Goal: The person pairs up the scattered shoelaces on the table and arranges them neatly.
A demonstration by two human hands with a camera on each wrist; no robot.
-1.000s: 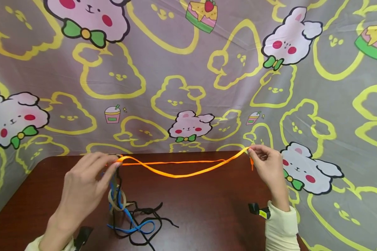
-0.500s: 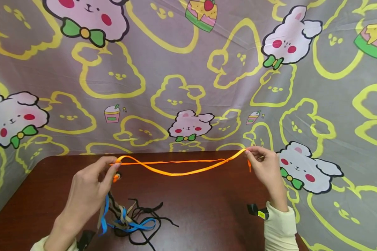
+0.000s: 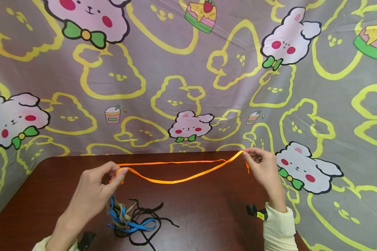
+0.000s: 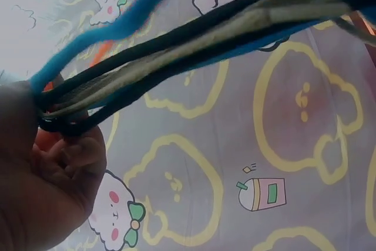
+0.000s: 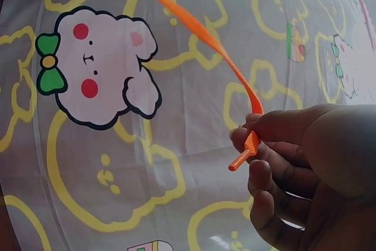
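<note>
An orange shoelace point(image 3: 172, 182) sags between my two raised hands, a second stretch of it running nearly straight behind. My left hand point(image 3: 92, 191) pinches it on the left. The left wrist view shows that hand also holding a bundle of laces: a blue lace point(image 4: 120, 29), dark strands and a beige lace point(image 4: 158, 61). Below the hand, blue point(image 3: 144, 225), beige and black laces point(image 3: 147, 210) lie tangled on the table. My right hand point(image 3: 265, 170) pinches the orange lace close to its end; in the right wrist view, the tip point(image 5: 238, 161) pokes out below the thumb.
The dark reddish-brown table point(image 3: 207, 209) spreads under both hands. Behind it hangs a grey curtain point(image 3: 188, 62) printed with white rabbits and yellow outlines. A black strap device point(image 3: 256, 211) sits at the right cuff, another point(image 3: 86, 240) at the left.
My left hand has come lower and slightly right, and the orange lace's sag has dropped with it. Blue and beige laces have sunk toward the tabletop tangle. My right hand has shifted slightly left.
</note>
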